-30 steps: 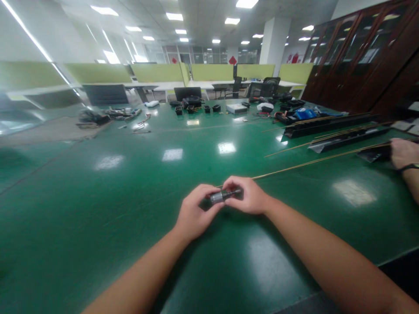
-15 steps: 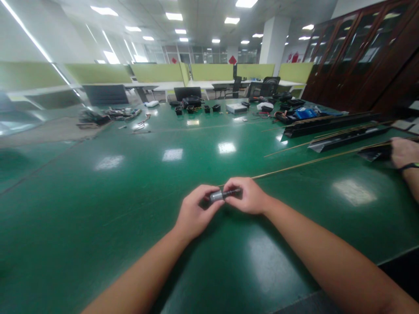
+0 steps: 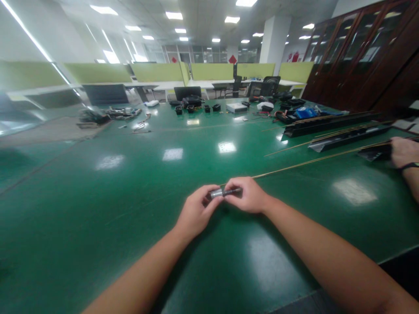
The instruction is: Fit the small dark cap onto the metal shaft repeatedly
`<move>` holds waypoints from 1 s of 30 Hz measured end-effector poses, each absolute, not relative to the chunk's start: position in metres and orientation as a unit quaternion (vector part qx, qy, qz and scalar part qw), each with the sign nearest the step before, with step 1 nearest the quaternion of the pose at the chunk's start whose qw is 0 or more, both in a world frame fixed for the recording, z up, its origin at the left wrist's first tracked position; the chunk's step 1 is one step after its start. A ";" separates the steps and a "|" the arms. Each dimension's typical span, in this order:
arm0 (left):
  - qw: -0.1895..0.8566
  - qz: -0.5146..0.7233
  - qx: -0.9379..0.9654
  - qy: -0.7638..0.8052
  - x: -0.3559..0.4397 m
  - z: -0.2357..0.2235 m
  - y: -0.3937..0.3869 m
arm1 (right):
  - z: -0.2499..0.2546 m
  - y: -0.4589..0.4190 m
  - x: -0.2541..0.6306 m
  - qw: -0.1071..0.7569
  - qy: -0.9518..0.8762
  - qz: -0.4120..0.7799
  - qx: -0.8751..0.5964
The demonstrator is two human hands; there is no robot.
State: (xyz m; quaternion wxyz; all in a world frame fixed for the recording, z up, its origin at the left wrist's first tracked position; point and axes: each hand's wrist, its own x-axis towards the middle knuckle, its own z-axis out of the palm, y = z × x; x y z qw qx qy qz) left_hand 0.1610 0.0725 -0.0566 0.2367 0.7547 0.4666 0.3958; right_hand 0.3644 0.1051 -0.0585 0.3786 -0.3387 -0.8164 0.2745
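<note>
Just above the green table, my left hand (image 3: 198, 209) is closed around a small silver cylinder (image 3: 216, 193), which resembles a little motor or a tool chuck. From its right end runs a thin dark shaft (image 3: 231, 191), pinched by the fingers of my right hand (image 3: 248, 196). Both hands almost meet at the joint between cylinder and shaft. Behind my fingers passes a long thin brass-coloured rod (image 3: 288, 167); whether my right hand touches it I cannot tell. The cylinder's left end is hidden in my left palm.
Another person's hand (image 3: 404, 152) is at the right edge, by a black channel (image 3: 373, 153). More black channels (image 3: 347, 138) with thin rods lie at right. Small black parts (image 3: 190, 109), a grey box (image 3: 236, 107) and a blue item (image 3: 306, 113) sit along the far edge.
My hands have barely shifted and the silver cylinder looks slightly turned or tilted. Both hands keep their hold.
</note>
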 end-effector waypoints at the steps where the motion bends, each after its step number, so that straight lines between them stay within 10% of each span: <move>1: 0.238 0.395 0.755 0.466 0.161 -0.056 0.073 | -0.059 0.105 0.364 0.379 -0.816 0.274 -0.340; 30: 0.246 0.387 0.737 0.496 0.163 -0.055 0.071 | -0.057 0.108 0.367 0.378 -0.817 0.259 -0.350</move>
